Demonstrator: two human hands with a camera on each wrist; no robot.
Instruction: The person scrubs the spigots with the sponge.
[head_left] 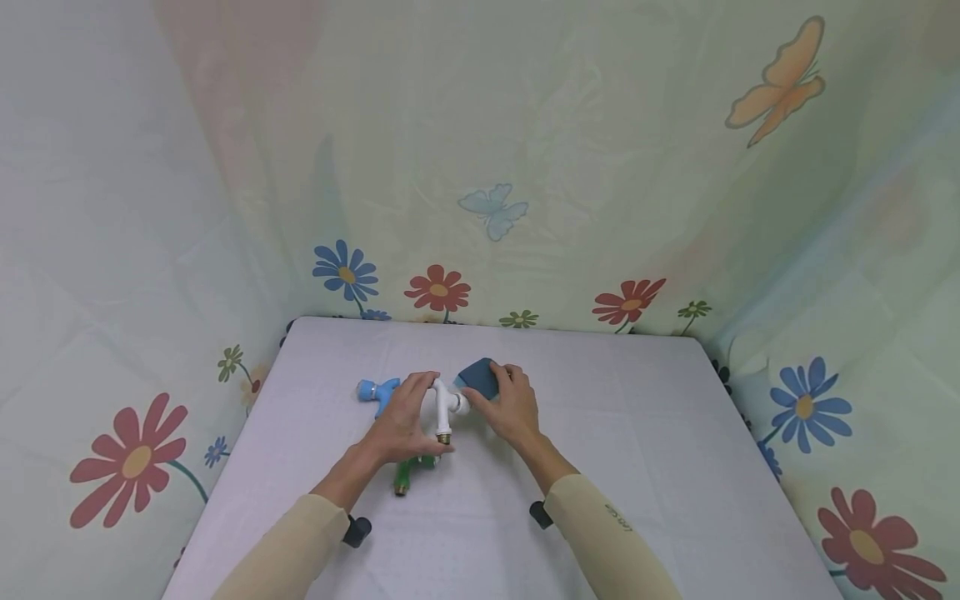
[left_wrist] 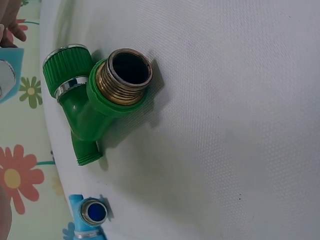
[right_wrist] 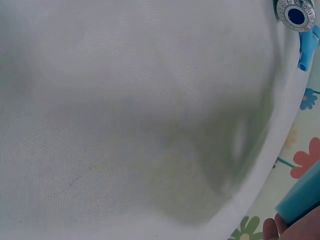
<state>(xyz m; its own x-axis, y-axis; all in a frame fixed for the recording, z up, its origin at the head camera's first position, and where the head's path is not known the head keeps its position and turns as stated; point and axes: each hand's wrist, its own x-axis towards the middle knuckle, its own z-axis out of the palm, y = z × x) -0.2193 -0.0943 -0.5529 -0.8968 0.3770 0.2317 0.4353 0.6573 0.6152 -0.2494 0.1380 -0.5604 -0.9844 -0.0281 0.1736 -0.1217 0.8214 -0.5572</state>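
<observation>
Pale tabletop (head_left: 637, 442), white tap (head_left: 443, 407) gripped in left hand (head_left: 401, 423), right hand (head_left: 516, 408) close beside it, pinching blue pad (head_left: 481, 376).

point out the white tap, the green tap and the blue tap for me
white tap (head_left: 442, 408): head view, on its white pipe above the brass end
green tap (left_wrist: 90, 118): left wrist view, on its green body
blue tap (head_left: 385, 393): head view, on its blue body

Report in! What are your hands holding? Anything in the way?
Left hand holds white tap. Right hand pinches blue cloth beside it. Maybe in the way: green tap, blue tap, near left hand.
</observation>
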